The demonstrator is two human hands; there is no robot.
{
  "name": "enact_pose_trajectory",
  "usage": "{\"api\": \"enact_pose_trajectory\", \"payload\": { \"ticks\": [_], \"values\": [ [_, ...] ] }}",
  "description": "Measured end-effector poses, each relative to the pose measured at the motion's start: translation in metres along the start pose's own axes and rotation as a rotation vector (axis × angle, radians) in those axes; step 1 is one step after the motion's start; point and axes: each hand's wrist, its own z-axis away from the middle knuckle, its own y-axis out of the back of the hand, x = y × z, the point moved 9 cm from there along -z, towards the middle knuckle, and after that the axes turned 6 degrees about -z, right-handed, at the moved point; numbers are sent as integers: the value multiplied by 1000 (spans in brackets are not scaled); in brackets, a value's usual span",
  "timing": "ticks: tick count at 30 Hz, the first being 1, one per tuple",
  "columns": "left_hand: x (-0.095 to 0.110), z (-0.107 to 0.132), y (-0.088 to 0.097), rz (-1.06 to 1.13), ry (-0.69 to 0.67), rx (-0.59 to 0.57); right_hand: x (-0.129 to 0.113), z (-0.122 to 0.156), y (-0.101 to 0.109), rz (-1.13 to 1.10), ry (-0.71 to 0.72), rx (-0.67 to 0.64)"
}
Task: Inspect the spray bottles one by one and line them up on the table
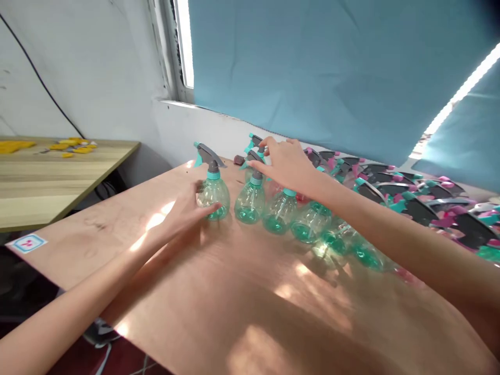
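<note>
Left hand cups end bottle, right hand pinches next sprayer head; two stand headed, loose heads heaped at 2 o'clock.

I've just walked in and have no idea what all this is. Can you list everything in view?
Clear plastic spray bottles with teal collars and grey trigger heads: at least six, in a row across the table, the far ones partly hidden.
Loose trigger heads: a heap, grey, teal and pink, back right.
Reddish-brown wooden table: one, in front.
White-and-blue sticker: one, on the table's left corner.
Pale wooden side table: one, at the left.
Small yellow pieces: several, on the side table.
Blue sheet: over the window behind.
Black cable: one, on the white wall.
Left hand: against the leftmost bottle.
Right hand: open, fingertips at the trigger heads.
</note>
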Motion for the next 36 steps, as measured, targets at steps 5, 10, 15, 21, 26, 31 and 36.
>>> {"api": "enact_pose_trajectory", "payload": {
  "ticks": [5,10,15,21,26,31,36],
  "values": [
    [6,-12,-7,-15,-26,-11,-2,-4,-19,-26,13,-56],
    [15,-12,-10,-30,-51,-21,-2,-3,-22,-112,46,-17],
    [15,-9,-9,-51,-44,-30,-3,-1,-19,-151,52,-14],
    [23,17,10,-67,9,20,-17,15,-10,-178,71,-31],
    [65,69,21,-18,-47,172,-37,58,12,-162,113,-10],
    [139,110,-27,99,-262,-52,-42,121,47,-158,154,4],
    [210,128,-72,32,-421,-158,-13,184,84,-179,120,6]
  ]
}}
